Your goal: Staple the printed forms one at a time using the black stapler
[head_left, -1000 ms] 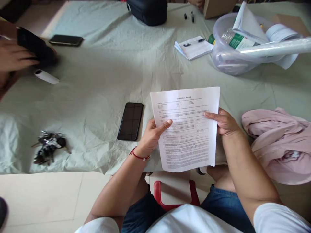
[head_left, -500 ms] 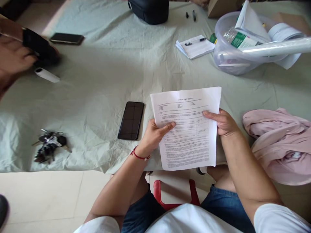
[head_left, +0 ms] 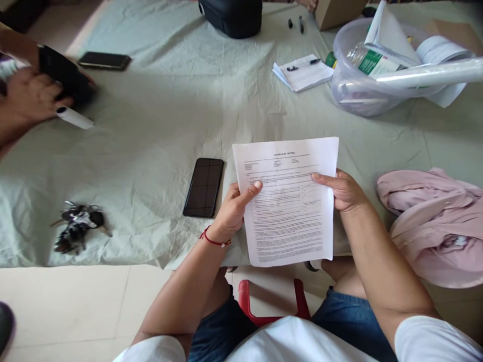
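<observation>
Between my hands is a printed sheet of paper (head_left: 289,216), headed "OVERLEAF NOTES", raised over the table's front edge. Whether it is one sheet or several I cannot tell. My left hand (head_left: 236,203) grips its left edge, thumb on the print and fingers behind. On the right edge, my right hand (head_left: 343,188) pinches it the same way, its fingers mostly hidden by the paper. A black phone (head_left: 204,187) lies on the cloth just left of my left hand. To the right of my right arm is a heap of pink cloth (head_left: 433,216).
A bunch of keys (head_left: 79,226) lies front left on the green tablecloth (head_left: 151,125). Another person's hand (head_left: 33,95) is at far left, near a second phone (head_left: 104,60). A plastic basin (head_left: 370,95), note papers (head_left: 305,75) and a black case (head_left: 234,17) stand farther back.
Both my hands and the paper have shifted slightly left. My left thumb has slid nearer the paper's left edge. The other person's hand at far left has moved.
</observation>
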Available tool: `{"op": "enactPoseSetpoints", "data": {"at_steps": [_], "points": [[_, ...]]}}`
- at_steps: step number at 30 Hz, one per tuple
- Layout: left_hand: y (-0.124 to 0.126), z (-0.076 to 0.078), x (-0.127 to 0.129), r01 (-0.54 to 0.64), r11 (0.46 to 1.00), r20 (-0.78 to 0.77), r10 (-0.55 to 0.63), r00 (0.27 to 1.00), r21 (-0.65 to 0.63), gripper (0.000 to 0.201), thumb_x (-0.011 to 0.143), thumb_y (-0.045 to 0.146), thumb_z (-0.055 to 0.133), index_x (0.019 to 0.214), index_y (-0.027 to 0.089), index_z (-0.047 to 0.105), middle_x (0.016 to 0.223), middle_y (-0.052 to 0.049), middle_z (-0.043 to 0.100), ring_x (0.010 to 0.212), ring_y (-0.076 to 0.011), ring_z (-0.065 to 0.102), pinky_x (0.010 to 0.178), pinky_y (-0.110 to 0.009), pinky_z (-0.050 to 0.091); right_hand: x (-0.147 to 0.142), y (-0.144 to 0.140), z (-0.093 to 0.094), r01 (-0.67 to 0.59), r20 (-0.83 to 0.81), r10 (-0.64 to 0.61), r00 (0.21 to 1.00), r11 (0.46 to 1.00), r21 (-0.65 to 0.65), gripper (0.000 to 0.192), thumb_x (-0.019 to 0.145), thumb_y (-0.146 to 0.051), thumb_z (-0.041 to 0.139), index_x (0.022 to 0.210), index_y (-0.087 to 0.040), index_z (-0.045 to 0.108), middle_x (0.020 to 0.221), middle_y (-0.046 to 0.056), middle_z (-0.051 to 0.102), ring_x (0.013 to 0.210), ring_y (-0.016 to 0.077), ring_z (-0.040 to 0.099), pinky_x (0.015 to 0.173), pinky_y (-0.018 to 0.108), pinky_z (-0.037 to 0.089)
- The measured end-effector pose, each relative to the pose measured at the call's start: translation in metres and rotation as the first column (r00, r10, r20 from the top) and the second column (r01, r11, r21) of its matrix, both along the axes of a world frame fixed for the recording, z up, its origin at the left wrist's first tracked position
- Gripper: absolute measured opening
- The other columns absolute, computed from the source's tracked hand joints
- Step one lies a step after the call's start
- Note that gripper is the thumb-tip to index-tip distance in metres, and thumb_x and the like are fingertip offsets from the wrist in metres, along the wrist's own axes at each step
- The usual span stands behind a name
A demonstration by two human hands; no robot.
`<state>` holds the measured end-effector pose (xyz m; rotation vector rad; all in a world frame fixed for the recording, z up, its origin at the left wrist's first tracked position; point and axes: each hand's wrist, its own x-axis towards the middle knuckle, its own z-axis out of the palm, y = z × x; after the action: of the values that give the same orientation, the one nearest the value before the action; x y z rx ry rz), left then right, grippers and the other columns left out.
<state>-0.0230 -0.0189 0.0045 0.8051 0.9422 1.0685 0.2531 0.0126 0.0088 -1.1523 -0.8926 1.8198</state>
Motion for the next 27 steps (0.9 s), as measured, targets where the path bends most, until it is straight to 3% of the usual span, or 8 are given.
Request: {"op": "enactPoseSetpoints", "data": {"at_steps": [10,16,19,22,27], "points": [[0.006,0.001,-0.007,0.035,0.993,0.117,-0.022,0.993,-0.109,0.047,0.079,0.055,0.097,0.106,0.018,0.088,0.114,-0.016,0.089,0.109,-0.0418,0.085,0.095,-0.053,0.071,-0.003,0.002,-0.006,-0.02,0.048,0.017,0.999,0.998,0.06,0.047,0.082,-0.045,0.099,0.122,-0.025,0.086,0.13,0.008,0.086,0.132,0.0371,0.078,0.123,0.058,0.056],[0.003,-0.002,-0.004,-0.009,0.992,0.052,0.016,0.999,-0.124,0.042,0.079,0.044,0.101,0.11,0.019,0.089,0.117,-0.014,0.089,0.11,-0.0374,0.085,0.098,-0.05,0.07,-0.005,0.003,-0.002,-0.058,0.119,0.047,0.992,0.994,0.091,0.045,0.084,-0.054,0.096,0.117,-0.026,0.086,0.121,0.007,0.088,0.126,0.036,0.08,0.119,0.058,0.059],[0.003,-0.001,-0.004,-0.045,0.994,0.04,0.049,0.998,-0.097,0.04,0.078,0.044,0.101,0.108,0.02,0.089,0.117,-0.014,0.089,0.11,-0.0368,0.085,0.097,-0.05,0.07,-0.004,0.006,0.0,0.063,0.174,-0.096,0.98,0.981,0.185,0.041,0.086,-0.059,0.093,0.111,-0.027,0.085,0.113,0.004,0.088,0.122,0.0329,0.081,0.117,0.055,0.06],[0.002,0.0,-0.003,-0.065,0.995,0.035,0.068,0.997,-0.076,0.041,0.078,0.045,0.101,0.107,0.02,0.09,0.12,-0.014,0.089,0.112,-0.0374,0.085,0.098,-0.05,0.07,-0.006,0.007,0.0,0.221,0.202,-0.287,0.936,0.929,0.297,0.038,0.085,-0.061,0.093,0.103,-0.029,0.083,0.108,0.001,0.088,0.12,0.0308,0.081,0.117,0.051,0.06],[0.001,-0.001,0.002,-0.117,0.991,0.006,0.117,0.993,-0.065,0.042,0.075,0.046,0.102,0.104,0.019,0.09,0.118,-0.015,0.089,0.113,-0.0386,0.085,0.097,-0.05,0.07,-0.011,0.001,0.0,0.178,0.2,-0.259,0.945,0.919,0.351,0.042,0.093,-0.065,0.085,0.115,-0.029,0.083,0.117,0.003,0.087,0.128,0.0322,0.078,0.114,0.051,0.062]]}}
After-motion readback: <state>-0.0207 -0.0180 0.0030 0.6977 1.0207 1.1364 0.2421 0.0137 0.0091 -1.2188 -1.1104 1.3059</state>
